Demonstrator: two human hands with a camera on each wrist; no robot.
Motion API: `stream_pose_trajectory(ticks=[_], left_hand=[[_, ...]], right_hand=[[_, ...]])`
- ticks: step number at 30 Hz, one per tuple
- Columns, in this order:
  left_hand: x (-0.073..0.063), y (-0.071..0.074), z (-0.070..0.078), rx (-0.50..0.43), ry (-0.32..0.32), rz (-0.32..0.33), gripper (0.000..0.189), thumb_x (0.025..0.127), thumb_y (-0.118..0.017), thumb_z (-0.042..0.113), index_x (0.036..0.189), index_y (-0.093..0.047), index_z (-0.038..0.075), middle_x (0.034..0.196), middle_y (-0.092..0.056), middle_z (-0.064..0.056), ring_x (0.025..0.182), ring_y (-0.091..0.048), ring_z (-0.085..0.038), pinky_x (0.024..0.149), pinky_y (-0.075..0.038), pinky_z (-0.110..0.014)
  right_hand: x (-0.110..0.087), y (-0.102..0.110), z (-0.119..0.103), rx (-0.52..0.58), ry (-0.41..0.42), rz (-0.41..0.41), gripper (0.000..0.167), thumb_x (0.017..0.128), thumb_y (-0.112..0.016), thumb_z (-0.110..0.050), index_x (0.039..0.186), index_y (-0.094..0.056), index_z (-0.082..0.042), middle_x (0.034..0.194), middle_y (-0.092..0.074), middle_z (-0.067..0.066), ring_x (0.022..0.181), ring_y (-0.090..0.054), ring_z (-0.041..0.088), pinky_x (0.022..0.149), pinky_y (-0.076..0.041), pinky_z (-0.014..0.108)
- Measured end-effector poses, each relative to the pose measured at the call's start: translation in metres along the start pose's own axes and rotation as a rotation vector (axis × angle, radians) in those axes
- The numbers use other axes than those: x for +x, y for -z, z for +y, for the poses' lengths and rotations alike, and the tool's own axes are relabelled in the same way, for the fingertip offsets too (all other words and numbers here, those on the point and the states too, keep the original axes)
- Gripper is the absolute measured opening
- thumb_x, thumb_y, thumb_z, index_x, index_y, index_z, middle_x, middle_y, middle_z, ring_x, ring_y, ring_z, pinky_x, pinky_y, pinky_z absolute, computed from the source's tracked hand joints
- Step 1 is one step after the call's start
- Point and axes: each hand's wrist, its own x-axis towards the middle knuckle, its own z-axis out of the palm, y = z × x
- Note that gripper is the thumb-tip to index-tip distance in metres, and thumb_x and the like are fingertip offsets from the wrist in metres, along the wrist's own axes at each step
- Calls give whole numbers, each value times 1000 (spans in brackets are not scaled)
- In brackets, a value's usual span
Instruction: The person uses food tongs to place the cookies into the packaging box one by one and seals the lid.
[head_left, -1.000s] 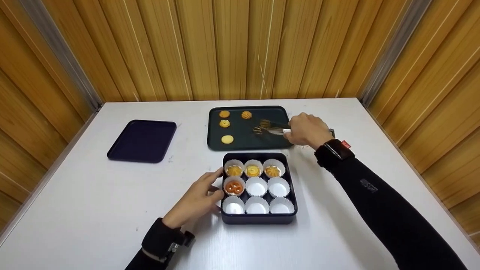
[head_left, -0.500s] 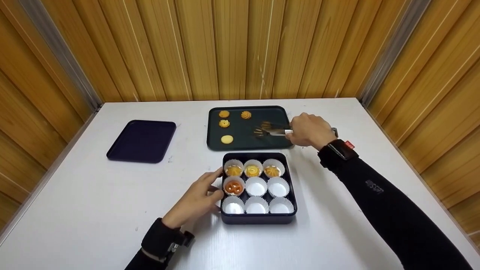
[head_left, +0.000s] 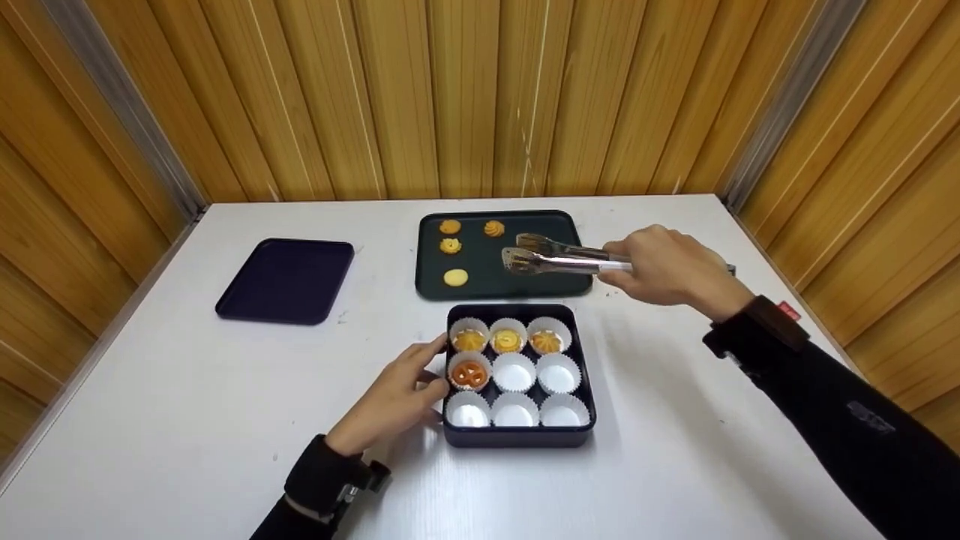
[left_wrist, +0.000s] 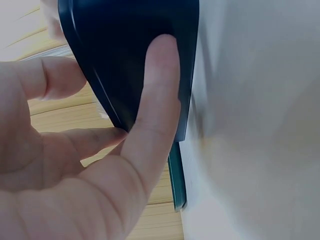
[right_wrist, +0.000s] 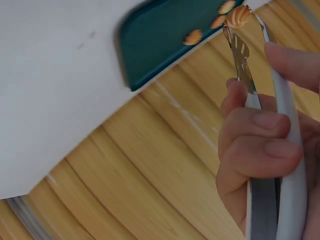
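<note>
My right hand (head_left: 667, 262) grips metal tongs (head_left: 574, 262) with white handles above the right part of the dark green tray (head_left: 540, 289). In the right wrist view, a swirled cookie (right_wrist: 237, 16) sits between the tong tips; in the head view the tongs mostly hide it. My left hand (head_left: 394, 397) rests against the left side of a dark box (head_left: 517, 436). One straight finger (left_wrist: 161, 85) lies along its outer wall in the left wrist view. White paper cups fill the box. The back row's cups contain cookies, and a pretzel (head_left: 469, 374) sits in the middle row's left cup.
On the green tray lie a pale round cookie (head_left: 455, 277), a swirled cookie (head_left: 494, 228) and two more golden ones near its left edge. A flat dark purple tray (head_left: 289, 281) lies at the left. Wood-patterned panels (head_left: 465, 97) stand behind the table.
My right hand has drawn back to the right and raised the tongs from the green tray, with the swirled cookie between the tips. My left hand stays at the box.
</note>
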Motion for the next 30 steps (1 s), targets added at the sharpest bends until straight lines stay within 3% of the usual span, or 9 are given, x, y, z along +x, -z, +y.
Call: stream_pose_trajectory(ticks=[6,12,23,30], left_hand=[[-3,2,0,-10,5,-1,72,98,-63,12,166,-36,7,152,-53,-16,121,-67,-34,99,-59,-45],[-3,2,1,4,8,10,72,98,-63,11,165,-37,8,153,-53,-16,121,-67,-34,100,-59,-47],[-1,0,2,14,-6,17,72,96,-62,11,164,-39,6,150,-55,-15,119,-69,-32,99,-59,-46],[-1,0,1,5,2,9,72,97,-63,12,165,-38,7,150,-55,-14,120,-68,-33,100,-59,-46]], right_hand=[[-49,11,-20,6,170,47,9,100,-73,-31,104,-75,-23,79,-60,-3,65,-50,10,56,-42,28],[-79,-5,-36,-61,259,41,12,96,-78,-30,102,-73,-22,77,-54,-9,61,-44,5,52,-38,24],[-84,-21,-43,-157,258,26,16,94,-80,-33,100,-71,-21,75,-53,-12,58,-46,5,51,-41,27],[-83,-24,-45,-163,230,10,18,93,-80,-34,99,-71,-20,77,-56,-10,57,-46,7,50,-41,27]])
